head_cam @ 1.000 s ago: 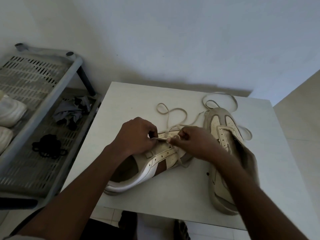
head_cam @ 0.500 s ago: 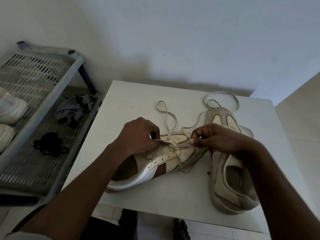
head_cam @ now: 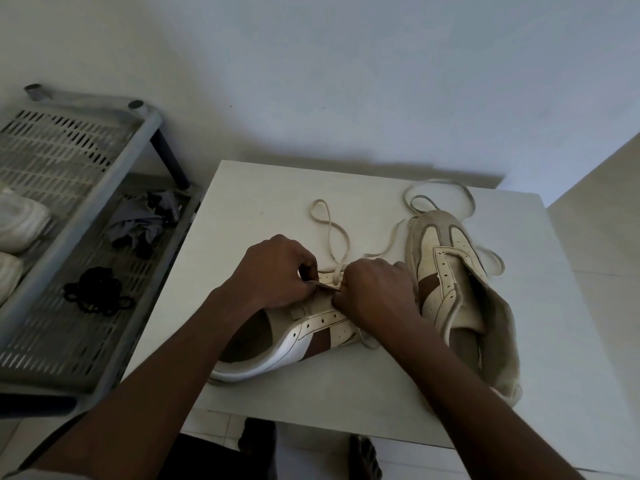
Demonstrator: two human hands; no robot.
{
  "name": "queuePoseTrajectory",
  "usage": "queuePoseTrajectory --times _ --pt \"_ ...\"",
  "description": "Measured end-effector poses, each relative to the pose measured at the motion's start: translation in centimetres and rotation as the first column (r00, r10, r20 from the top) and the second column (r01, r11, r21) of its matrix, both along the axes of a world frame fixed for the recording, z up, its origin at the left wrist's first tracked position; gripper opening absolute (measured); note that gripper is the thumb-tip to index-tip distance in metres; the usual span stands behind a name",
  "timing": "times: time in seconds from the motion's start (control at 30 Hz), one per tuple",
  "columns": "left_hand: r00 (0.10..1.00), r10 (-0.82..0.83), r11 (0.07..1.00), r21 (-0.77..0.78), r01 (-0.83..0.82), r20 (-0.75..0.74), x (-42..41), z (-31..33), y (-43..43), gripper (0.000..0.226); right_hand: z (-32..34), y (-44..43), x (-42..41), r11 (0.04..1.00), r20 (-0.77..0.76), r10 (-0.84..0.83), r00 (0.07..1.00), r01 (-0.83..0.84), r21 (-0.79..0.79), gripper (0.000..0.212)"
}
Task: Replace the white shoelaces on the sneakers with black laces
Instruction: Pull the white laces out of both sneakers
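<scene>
The cream-and-brown leather sneaker (head_cam: 311, 341) lies on its side on the white table (head_cam: 259, 188), its flat white lace (head_cam: 332, 233) looping loose behind. The left hand (head_cam: 277, 268) pinches the eyelet flap. The right hand (head_cam: 374, 289), out wide a moment ago, is back at the eyelets, curled on the lace, so I'd judge another crossing is next. The coiled black laces (head_cam: 95, 291) wait untouched on the grey slatted rack (head_cam: 69, 161).

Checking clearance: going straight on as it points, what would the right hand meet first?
Most likely the left hand, almost touching the right hand where it pinches the white lace on the near sneaker; depth unclear.
</scene>
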State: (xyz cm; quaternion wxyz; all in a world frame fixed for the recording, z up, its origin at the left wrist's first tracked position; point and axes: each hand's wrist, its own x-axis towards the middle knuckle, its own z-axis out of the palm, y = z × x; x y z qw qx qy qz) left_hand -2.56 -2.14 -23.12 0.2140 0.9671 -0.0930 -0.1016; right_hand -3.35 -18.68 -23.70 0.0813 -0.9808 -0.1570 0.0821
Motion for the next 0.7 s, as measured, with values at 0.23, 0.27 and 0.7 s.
queuePoseTrajectory --times 0.23,0.27,0.7 --pt "1.0 -0.003 1.0 0.029 0.003 0.002 0.0 -0.1 -0.1 0.007 0.8 -0.2 0.0 0.993 0.053 -0.1 0.994 0.103 -0.057 0.033" --pt "1.0 -0.002 1.0 0.031 0.002 0.005 0.0 -0.2 0.0 0.007 0.7 0.1 -0.1 0.993 0.06 -0.098 0.993 0.102 -0.068 0.036" --pt "0.999 0.003 1.0 -0.027 -0.004 -0.037 -0.1 0.0 -0.1 0.008 6.2 -9.5 3.6 0.782 -0.578 0.28 0.766 0.168 0.6 0.017"
